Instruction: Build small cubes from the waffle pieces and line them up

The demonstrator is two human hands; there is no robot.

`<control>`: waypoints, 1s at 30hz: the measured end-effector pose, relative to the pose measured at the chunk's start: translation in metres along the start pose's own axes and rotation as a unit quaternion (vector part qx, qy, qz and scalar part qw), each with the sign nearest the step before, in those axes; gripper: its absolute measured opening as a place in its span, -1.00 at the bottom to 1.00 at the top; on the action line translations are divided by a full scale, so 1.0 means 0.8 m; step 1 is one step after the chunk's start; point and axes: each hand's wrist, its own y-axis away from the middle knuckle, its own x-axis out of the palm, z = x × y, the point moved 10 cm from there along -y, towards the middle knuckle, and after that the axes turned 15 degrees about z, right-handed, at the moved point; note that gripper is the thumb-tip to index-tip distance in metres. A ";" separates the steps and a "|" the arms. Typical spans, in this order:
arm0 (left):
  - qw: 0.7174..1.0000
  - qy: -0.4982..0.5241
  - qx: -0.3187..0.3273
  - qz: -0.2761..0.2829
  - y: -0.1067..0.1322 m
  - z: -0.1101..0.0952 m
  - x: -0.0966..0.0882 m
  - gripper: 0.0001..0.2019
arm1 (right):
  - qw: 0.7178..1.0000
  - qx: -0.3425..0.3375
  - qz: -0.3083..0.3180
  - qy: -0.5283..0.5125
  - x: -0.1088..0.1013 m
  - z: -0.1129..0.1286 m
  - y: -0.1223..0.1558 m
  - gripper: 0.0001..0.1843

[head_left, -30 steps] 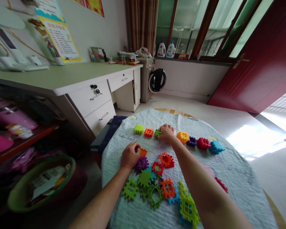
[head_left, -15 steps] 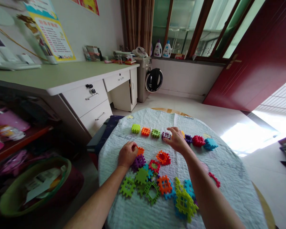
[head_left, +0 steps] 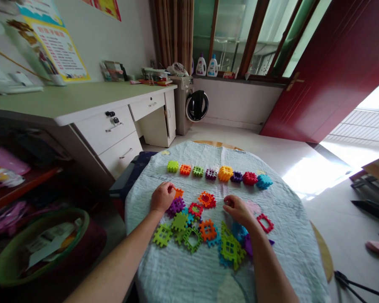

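Note:
A round table under a pale quilted cloth [head_left: 271, 261] carries a far row of several small plastic block cubes [head_left: 217, 173], from lime green at the left to blue at the right. Nearer me lies a loose pile of flat interlocking pieces [head_left: 196, 229] in green, orange, red, purple and blue. My left hand [head_left: 162, 197] is curled on the pile's left edge, its fingers on an orange piece [head_left: 177, 192]. My right hand [head_left: 238, 209] hovers low over the pile's right side with its fingers bent together; I cannot make out anything in them. A red frame piece [head_left: 265, 223] lies just to its right.
A desk with drawers [head_left: 113, 126] stands to the left, a dark chair seat [head_left: 129, 176] between it and the table. A green basket [head_left: 34, 248] sits on the floor at lower left. A washing machine [head_left: 189, 103] stands at the back, a red door [head_left: 334, 63] on the right.
My right hand has left the far row, where a purple cube now sits, and has drawn back to the near pile. My left hand stays on the orange piece. The view has shifted left.

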 end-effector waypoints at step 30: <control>1.000 -0.003 -0.003 -0.003 -0.002 0.002 0.002 -0.85 | 0.977 -0.048 -0.203 -0.039 -0.039 0.026 0.030 -0.95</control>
